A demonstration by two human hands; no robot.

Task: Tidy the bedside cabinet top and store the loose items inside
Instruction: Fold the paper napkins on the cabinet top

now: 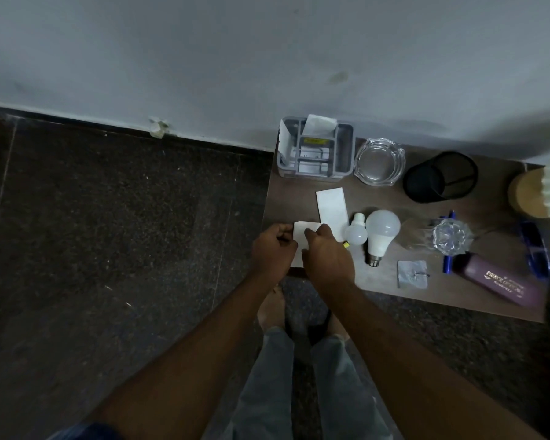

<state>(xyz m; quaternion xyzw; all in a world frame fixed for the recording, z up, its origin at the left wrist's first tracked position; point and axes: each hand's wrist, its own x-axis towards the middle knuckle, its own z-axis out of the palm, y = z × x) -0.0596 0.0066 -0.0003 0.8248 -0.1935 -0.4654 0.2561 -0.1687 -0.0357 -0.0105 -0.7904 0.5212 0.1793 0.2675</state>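
While lying at the counter's (pixel 299 198) front-left corner, a paper (pixel 300 227) is pinched from both sides: left hand (pixel 275 246) gripping its left edge, right hand (pixel 327 255) its right.

Bare strip left on cabinet top (pixel 378 198) between glass ashtray (pixel 379 161) and large bulb (pixel 382 231); right half blocked by mesh cup (pixel 440 177), tumbler (pixel 451 238).

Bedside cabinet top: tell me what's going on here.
At the front-left corner of the cabinet top, a person's left-hand grip and right-hand grip both pinch a small white paper. Loose beside them lie a longer white slip, a small bulb, a large bulb, a glass ashtray, a mesh cup and a maroon case.
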